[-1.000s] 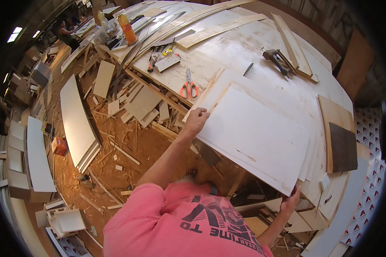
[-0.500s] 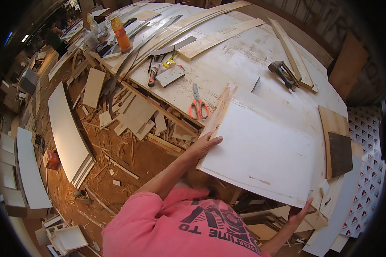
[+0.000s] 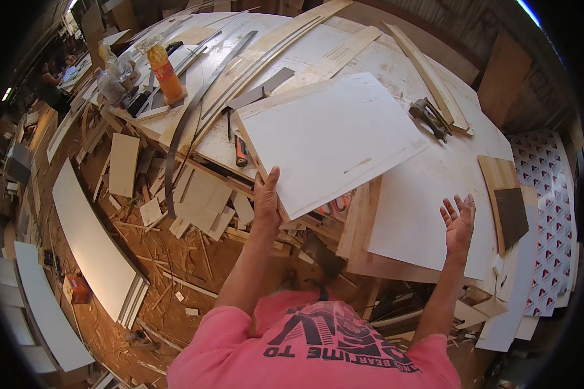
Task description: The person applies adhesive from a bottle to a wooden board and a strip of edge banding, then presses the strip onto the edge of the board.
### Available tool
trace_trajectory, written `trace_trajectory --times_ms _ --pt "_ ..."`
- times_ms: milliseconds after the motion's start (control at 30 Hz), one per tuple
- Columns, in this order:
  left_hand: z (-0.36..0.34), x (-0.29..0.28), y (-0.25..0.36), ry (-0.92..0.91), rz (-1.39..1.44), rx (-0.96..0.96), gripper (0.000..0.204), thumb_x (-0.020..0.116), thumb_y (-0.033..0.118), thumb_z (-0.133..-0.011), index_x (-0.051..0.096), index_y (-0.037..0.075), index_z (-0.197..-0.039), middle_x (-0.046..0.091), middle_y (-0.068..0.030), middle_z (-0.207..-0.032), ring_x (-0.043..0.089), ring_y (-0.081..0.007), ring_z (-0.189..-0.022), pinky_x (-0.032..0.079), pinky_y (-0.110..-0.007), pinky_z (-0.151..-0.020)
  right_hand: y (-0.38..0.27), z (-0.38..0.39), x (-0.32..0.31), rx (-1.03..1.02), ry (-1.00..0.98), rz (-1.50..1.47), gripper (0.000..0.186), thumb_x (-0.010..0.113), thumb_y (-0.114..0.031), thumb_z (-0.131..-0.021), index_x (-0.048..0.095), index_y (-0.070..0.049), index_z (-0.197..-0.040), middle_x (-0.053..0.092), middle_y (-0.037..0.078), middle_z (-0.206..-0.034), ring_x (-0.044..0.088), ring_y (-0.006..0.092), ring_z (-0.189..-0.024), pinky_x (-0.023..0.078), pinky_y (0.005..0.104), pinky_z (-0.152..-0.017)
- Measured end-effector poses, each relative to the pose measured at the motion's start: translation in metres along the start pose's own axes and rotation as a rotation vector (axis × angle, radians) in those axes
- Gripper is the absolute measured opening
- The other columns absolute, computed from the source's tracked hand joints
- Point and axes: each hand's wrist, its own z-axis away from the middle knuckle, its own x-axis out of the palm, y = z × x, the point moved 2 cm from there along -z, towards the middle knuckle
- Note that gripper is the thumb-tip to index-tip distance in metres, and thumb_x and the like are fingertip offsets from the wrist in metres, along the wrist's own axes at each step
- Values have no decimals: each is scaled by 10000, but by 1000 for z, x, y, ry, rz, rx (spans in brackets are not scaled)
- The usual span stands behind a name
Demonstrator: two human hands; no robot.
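Observation:
My left hand (image 3: 267, 198) grips the near left edge of a white rectangular panel (image 3: 334, 139), thumb on its top face. The panel is tilted over the worktable (image 3: 461, 168) and hides part of the scissors (image 3: 334, 206), whose orange handles show below its near edge. To the right, my right hand (image 3: 459, 223) is raised with its fingers spread and nothing in it. Beneath that hand lies another white sheet (image 3: 422, 227) on the table, with wooden strips (image 3: 360, 217) along its left side. An orange-and-black handled tool (image 3: 241, 150) lies left of the held panel.
A dark hand tool (image 3: 429, 118) lies by long wooden strips (image 3: 431, 78). An orange bottle (image 3: 165, 74) stands at the far left of the table. Wood offcuts (image 3: 201, 201) cover the floor on the left, near stacked long panels (image 3: 97, 240). A person (image 3: 52, 87) is in the far left background.
The white panel has moved up and left, turned and lifted, in my left hand. My right hand has let go of it and risen. Another white sheet now shows beneath.

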Motion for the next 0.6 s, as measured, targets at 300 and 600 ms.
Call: trace_trajectory --times_ms 300,600 --pt "-111 -65 -14 129 -109 143 668 672 308 -867 331 -21 -1337 518 -182 -1243 581 -294 -1075 550 -381 -912 52 95 -139 92 279 107 395 498 -246 -968 434 -36 -1296 559 96 -1073 586 170 -895 507 305 -785" --pt "-100 -89 -39 118 -361 43 715 404 565 -940 379 -25 -1343 449 -155 -1366 467 -305 -1222 411 -416 -1039 70 157 -202 221 551 191 371 505 -254 -962 472 -41 -1264 583 70 -1016 594 136 -825 517 280 -721"
